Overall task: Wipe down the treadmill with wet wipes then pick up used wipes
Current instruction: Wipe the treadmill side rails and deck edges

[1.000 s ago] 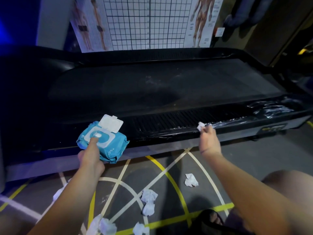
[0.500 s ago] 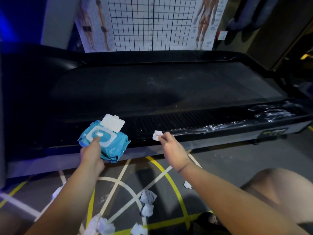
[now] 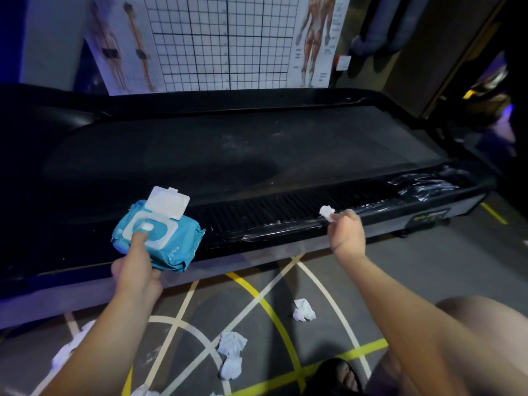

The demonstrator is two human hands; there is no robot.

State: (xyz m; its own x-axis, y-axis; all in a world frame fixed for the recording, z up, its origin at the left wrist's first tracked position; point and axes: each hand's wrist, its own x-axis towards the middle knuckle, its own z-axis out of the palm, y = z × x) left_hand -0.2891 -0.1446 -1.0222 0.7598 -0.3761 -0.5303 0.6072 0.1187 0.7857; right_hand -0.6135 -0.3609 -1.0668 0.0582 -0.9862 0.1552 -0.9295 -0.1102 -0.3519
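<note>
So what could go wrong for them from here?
The wipes pack in the left hand has its lid flipped open, so wipes may dry out.
Crumpled used wipes lie on the floor near the foot; slipping seems possible.
The right hand pinches a small wad, which may only smear the rail.

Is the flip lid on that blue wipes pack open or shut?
Open: the white plastic flip lid stands raised off the blue wipes pack.

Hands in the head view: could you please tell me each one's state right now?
Left hand: holds the blue soft-plastic wet-wipe pack.
Right hand: pinches a small crumpled white wipe at the black treadmill rail.
</note>
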